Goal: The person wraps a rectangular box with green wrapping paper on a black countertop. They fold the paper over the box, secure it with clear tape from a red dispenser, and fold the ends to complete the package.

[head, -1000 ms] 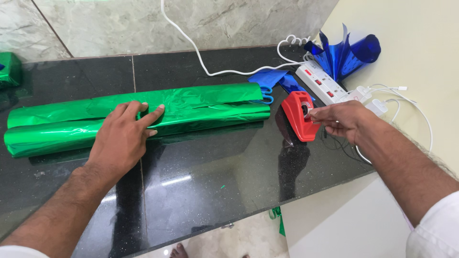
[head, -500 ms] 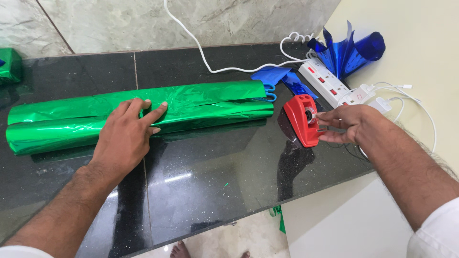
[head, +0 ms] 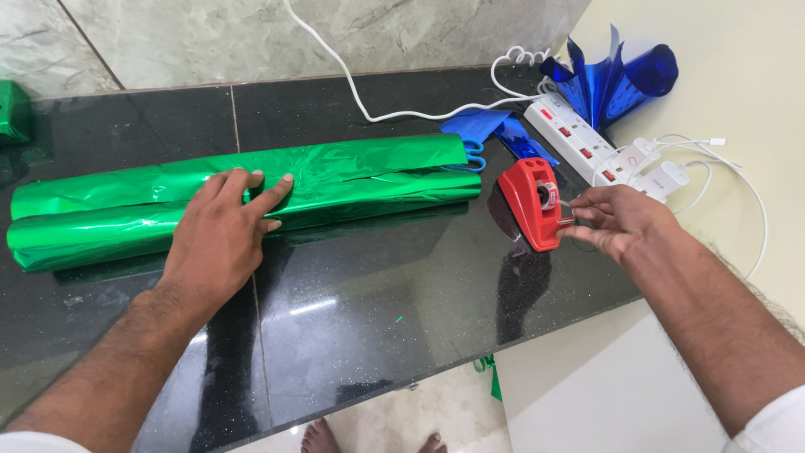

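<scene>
We start at the red tape dispenser (head: 530, 204), which stands near the right edge of the black table (head: 360, 310), just beside the right-hand end of the green foil roll (head: 243, 200). Over the last second our right hand (head: 616, 220) has drawn back from the top of the dispenser toward the table's right edge, and its grip is now pressed together at the thumb and forefinger, level with the dispenser's front. We think it pinches a length of clear tape pulled off the spool, though the tape itself is too thin and clear to make out. The dispenser has hardly shifted, which we judge to mean a strip is being drawn out, not the tool lifted.

Our left hand (head: 222, 239) has not moved: it lies flat with the fingers spread on the middle of the green foil roll, pressing the overlapped seam down. The roll lies lengthwise along the back half of the table, as before.

Farther out, blue-handled scissors (head: 472, 158) peek from under the roll's right end, with blue foil scraps (head: 495, 132) behind them. A white power strip (head: 579, 138) with its cable and plugged chargers sits at the back right corner, beside a blue foil cone (head: 616, 84).
</scene>
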